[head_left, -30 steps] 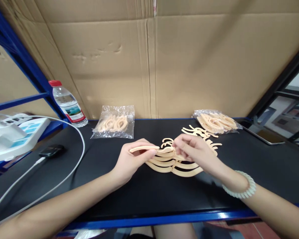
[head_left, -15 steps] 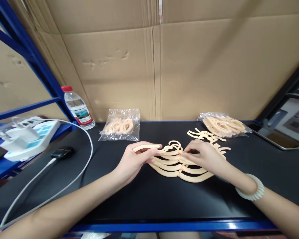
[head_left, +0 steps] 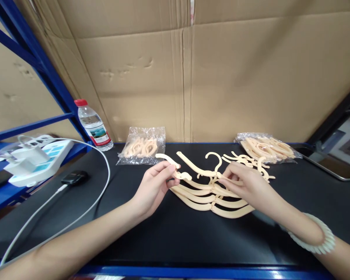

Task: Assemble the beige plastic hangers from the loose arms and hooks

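Observation:
Between the fingertips of my left hand (head_left: 160, 182) is a cream plastic hanger arm (head_left: 167, 158) with a knobbly end piece (head_left: 183, 175) beside it; whether these are one part I cannot tell. My right hand (head_left: 243, 179) pinches a cream folding clothes hanger (head_left: 196, 168) near its middle, with its hook (head_left: 214, 155) upward and one arm stretched left. Below both hands, several opened hangers (head_left: 198, 206) lie overlapping on the black table (head_left: 163, 237). Behind my right hand is a pile of loose cream hanger parts (head_left: 242, 158), partly hidden by the hand.
Two clear bags of cream parts stand at the back, one left (head_left: 141, 146) and one right (head_left: 266, 146). A water bottle (head_left: 95, 126) leans at the back left. A power strip (head_left: 43, 163), a black device (head_left: 75, 177) and a looping white cable (head_left: 107, 171) occupy the left side.
My hands have moved apart, the right one slightly rightward. The hanger in my right hand now shows its hook and an extended left arm. The piece in my left hand has tilted.

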`<state>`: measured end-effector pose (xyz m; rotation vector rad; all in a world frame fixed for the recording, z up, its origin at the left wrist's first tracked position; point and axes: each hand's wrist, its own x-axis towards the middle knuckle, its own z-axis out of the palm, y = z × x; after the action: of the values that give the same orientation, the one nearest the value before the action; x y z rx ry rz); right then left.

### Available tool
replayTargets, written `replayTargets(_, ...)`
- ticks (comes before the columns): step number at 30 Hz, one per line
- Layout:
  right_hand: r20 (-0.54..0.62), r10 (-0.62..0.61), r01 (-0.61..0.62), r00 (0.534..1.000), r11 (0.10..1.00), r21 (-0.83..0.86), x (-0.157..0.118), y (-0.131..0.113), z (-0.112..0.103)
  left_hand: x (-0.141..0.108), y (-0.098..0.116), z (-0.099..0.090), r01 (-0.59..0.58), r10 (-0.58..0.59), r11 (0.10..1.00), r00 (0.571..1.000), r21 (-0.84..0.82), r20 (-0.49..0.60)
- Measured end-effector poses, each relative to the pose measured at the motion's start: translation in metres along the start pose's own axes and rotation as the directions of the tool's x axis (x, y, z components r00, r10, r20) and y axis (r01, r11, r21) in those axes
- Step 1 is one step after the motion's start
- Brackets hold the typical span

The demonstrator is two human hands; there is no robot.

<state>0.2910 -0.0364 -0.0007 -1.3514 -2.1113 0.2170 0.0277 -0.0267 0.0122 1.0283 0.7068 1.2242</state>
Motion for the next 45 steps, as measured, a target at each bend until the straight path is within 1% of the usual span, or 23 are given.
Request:
replayTargets(3, -0.008, -0.036, 0.036, 0.999, 0.999, 0.011, 0.000, -0.001, -0.005, 0.000, 0.000, 0.001, -0.048, 0.046, 0.998, 0.997, 0.029, 0.064)
replayTargets(5, -0.020, -0.052, 0.052, 0.998, 0.999, 0.001, 0.001, 0.001, -0.009, 0.001, 0.001, 0.001, -0.075, 0.072, 0.996, 0.995, 0.049, 0.071)
replayTargets(8, -0.026, -0.025, 0.024, 0.999, 0.999, -0.028, 0.002, 0.007, -0.014, 0.003, 0.002, -0.001, -0.086, 0.085, 0.994, 0.996, 0.066, 0.006)
replayTargets(11, 0.011, 0.037, -0.038, 0.999, 0.999, 0.018, 0.003, 0.013, -0.016, 0.007, 0.003, -0.007, -0.070, 0.074, 0.995, 0.996, 0.069, -0.058)
replayTargets(15, 0.036, 0.057, -0.061, 0.998, 0.991, 0.116, 0.002, 0.018, -0.017, 0.009, 0.002, -0.011, -0.047, 0.052, 0.996, 0.997, 0.076, -0.064)
replayTargets(18, 0.030, 0.024, -0.028, 0.999, 0.987, 0.160, 0.003, 0.015, -0.018, 0.007, 0.001, -0.009, -0.009, 0.012, 0.996, 0.999, 0.084, -0.043)
replayTargets(20, -0.007, 0.002, -0.001, 1.000, 0.982, 0.187, 0.004, 0.009, -0.021, 0.005, 0.000, -0.005, 0.017, -0.014, 0.996, 0.999, 0.088, -0.031)
replayTargets(22, -0.040, 0.010, -0.003, 0.999, 0.983, 0.181, 0.005, 0.003, -0.025, 0.004, 0.000, -0.003, 0.035, -0.032, 0.994, 0.999, 0.103, -0.028)
replayTargets(26, -0.063, 0.042, -0.031, 0.997, 0.986, 0.166, 0.007, -0.006, -0.028, 0.003, -0.001, 0.001, 0.050, -0.045, 0.985, 0.998, 0.164, -0.032)
replayTargets(29, -0.102, 0.080, -0.057, 0.992, 0.975, 0.214, 0.008, -0.007, -0.026, 0.001, -0.002, 0.001, 0.035, -0.034, 0.979, 0.999, 0.199, -0.009)
replayTargets(31, -0.099, 0.098, -0.067, 0.990, 0.959, 0.276, 0.009, -0.006, -0.024, -0.001, -0.002, 0.001, 0.028, -0.032, 0.979, 0.999, 0.204, 0.016)
replayTargets(34, -0.119, 0.094, -0.045, 0.988, 0.934, 0.355, 0.008, -0.004, -0.023, -0.003, -0.001, 0.002, 0.030, -0.041, 0.979, 0.998, 0.201, 0.054)
replayTargets(37, -0.185, 0.087, -0.017, 0.979, 0.937, 0.349, 0.007, -0.003, -0.024, -0.003, -0.001, 0.003, 0.015, -0.029, 0.981, 0.997, 0.192, 0.073)
replayTargets(40, -0.215, 0.078, -0.003, 0.973, 0.944, 0.330, 0.004, -0.004, -0.024, -0.002, -0.001, 0.005, 0.015, -0.029, 0.990, 0.995, 0.139, 0.095)
replayTargets(45, -0.260, 0.076, 0.011, 0.963, 0.948, 0.318, 0.000, -0.009, -0.021, -0.003, -0.001, 0.007, 0.044, -0.052, 0.998, 0.979, 0.048, 0.197)
